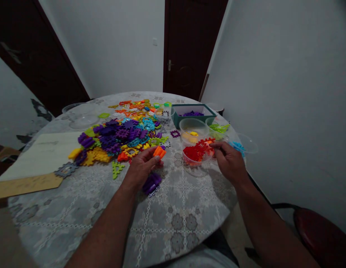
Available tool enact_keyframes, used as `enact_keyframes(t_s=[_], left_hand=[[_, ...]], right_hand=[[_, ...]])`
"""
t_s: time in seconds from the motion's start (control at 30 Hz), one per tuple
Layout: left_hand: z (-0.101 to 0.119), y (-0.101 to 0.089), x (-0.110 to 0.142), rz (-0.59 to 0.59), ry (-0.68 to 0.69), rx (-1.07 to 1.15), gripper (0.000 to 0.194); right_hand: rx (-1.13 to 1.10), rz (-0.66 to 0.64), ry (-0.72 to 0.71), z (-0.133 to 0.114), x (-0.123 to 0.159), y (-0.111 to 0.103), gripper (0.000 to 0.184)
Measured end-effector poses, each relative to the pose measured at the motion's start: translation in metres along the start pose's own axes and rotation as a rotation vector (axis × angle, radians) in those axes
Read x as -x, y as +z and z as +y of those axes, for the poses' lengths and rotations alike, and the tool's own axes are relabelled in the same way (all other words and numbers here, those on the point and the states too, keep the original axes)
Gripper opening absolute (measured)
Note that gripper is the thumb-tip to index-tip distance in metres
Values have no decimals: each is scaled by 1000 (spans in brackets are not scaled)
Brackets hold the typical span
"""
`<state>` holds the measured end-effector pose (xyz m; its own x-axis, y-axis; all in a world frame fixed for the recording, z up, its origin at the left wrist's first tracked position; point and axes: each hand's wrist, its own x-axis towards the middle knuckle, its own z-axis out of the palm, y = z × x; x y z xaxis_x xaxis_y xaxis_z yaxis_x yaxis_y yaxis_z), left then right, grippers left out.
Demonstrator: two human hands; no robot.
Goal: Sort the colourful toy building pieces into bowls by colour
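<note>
My left hand (145, 163) is closed around an orange plastic building piece (159, 152), held above the table left of the bowls. My right hand (228, 160) pinches a red toothed building piece (204, 143) at the rim of a clear plastic bowl (199, 169). Several red pieces (192, 152) lie inside that bowl. Just below my left hand, purple pieces (152, 183) rest on the tablecloth. A large mixed heap of purple, blue, yellow and green pieces (114, 136) spreads beyond my left hand.
Behind the red pieces stand a clear bowl with yellow pieces (193, 128), a green box (177, 120) with purple pieces, and bowls holding green pieces (219, 128) and blue pieces (238, 147). Cardboard (27, 186) lies at the left. A dark red chair (318, 234) stands at right.
</note>
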<state>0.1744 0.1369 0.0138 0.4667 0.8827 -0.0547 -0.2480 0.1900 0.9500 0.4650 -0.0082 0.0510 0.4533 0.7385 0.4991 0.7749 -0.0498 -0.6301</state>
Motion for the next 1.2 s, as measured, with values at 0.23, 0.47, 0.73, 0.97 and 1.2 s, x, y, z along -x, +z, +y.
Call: enact_keyframes(t_s=[0.23, 0.47, 0.73, 0.97, 1.2], left_hand=[[-5, -6, -4, -3, 21, -178, 52], [1, -2, 1, -23, 66, -255, 45], [-1, 1, 4, -145, 59, -188, 40], [3, 0, 7, -222, 90, -238, 39], [3, 2, 13, -198, 121, -367, 35]], right_hand=[[231, 160, 104, 40, -29, -19, 33], [145, 205, -101, 23, -16, -3, 33], [-215, -348, -187, -66, 30, 46, 38], [-321, -403, -120, -87, 39, 75, 35], [-336, -377, -61, -70, 33, 56, 34]])
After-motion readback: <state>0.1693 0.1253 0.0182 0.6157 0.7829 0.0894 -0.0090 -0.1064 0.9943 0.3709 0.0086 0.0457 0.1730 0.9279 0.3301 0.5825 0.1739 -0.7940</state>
